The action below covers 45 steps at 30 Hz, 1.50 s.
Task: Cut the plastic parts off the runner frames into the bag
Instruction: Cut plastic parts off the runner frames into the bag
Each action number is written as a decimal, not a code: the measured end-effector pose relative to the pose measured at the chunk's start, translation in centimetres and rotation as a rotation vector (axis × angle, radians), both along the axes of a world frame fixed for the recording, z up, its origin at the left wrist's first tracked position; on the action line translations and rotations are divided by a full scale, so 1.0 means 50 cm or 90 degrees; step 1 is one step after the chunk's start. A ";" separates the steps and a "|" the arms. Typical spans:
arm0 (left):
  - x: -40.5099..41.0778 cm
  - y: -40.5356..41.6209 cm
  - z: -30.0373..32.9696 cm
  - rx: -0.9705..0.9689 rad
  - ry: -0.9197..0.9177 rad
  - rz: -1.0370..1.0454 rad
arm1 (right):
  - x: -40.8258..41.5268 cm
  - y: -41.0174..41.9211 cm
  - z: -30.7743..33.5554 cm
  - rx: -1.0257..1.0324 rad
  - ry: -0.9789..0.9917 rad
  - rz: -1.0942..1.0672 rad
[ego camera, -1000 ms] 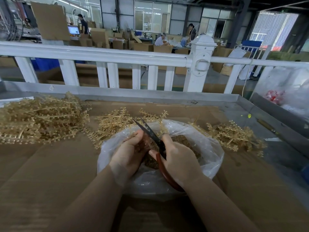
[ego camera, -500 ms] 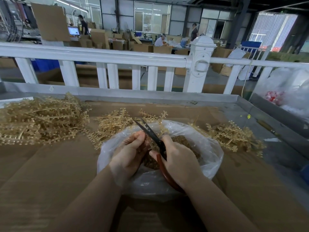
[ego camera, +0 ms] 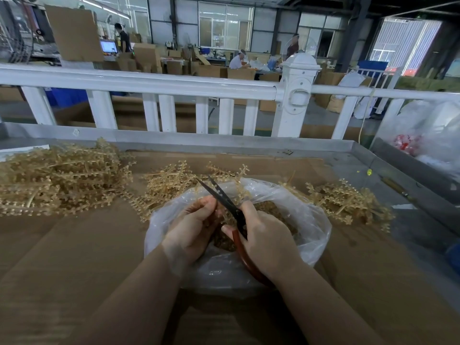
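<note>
Left pile: a big heap of tan runner frames point(ego camera: 57, 180) lies on the cardboard-covered tabletop point(ego camera: 62, 257), well to the left of the bag; the parts look uncut, so I judge this is work still to do.

Middle pile: a smaller heap of frames point(ego camera: 169, 180) sits just behind the bag's left rim, touching the plastic.

Left hand point(ego camera: 191, 227): fingers curled and clamped on a piece of frame point(ego camera: 225, 216) held over the bag's mouth (most of the piece is hidden between the two hands).

Scissors point(ego camera: 224, 197): dark blades parted in a narrow V, tips pointing up and away; a red handle loop curves down under the right palm.

Right hand point(ego camera: 266, 240): fingers wrapped round the scissor handles, knuckles up, held above the bag.

Bag point(ego camera: 313, 220): clear plastic, mouth open, resting on the tabletop in front of the person; a layer of small brown cut parts point(ego camera: 281, 217) lies inside.

Right pile: another heap of frames point(ego camera: 348, 200) just beside the bag's right rim; whether these are stripped or uncut I cannot tell.

Progress: partway, by my reading. Some parts are in the bag, one frame is under the blades, and the large left heap remains.
</note>
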<state>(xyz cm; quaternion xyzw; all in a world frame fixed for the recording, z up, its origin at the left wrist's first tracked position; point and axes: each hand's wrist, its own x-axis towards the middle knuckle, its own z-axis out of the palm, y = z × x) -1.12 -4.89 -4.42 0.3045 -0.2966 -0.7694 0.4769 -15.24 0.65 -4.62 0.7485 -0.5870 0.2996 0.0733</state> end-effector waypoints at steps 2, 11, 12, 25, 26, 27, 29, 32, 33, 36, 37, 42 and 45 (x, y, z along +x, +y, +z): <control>0.000 0.000 -0.002 -0.016 0.013 0.013 | -0.001 -0.001 0.001 0.001 -0.002 0.001; -0.004 -0.001 0.006 0.048 0.004 0.049 | -0.001 0.003 -0.005 0.014 0.004 0.005; -0.005 0.000 0.007 0.052 0.006 0.061 | -0.001 0.003 -0.004 0.015 0.003 0.007; -0.008 0.001 0.008 0.051 -0.014 0.091 | -0.004 0.004 -0.006 0.024 0.011 0.007; -0.008 0.001 0.006 0.051 -0.016 0.094 | -0.004 0.003 -0.005 0.025 0.010 0.008; -0.008 0.000 0.005 0.052 -0.019 0.097 | -0.004 0.003 -0.005 0.027 0.008 0.010; -0.008 0.000 0.004 0.057 -0.023 0.103 | -0.004 0.003 -0.003 0.032 0.007 0.014; -0.011 0.000 0.003 0.065 -0.022 0.118 | -0.005 0.003 0.000 0.044 0.007 0.021; -0.012 0.000 0.004 0.070 -0.022 0.124 | -0.005 0.003 0.001 0.048 0.006 0.024; -0.014 0.000 0.005 0.077 -0.027 0.135 | -0.005 0.004 0.004 0.059 0.012 0.023; -0.014 0.001 0.005 0.076 -0.027 0.135 | -0.005 0.004 0.004 0.061 0.013 0.023; -0.013 0.004 0.007 0.077 -0.027 0.129 | -0.004 0.002 0.007 0.062 0.019 0.021; -0.015 0.006 0.010 0.081 -0.041 0.133 | -0.005 0.002 0.006 0.061 0.024 0.017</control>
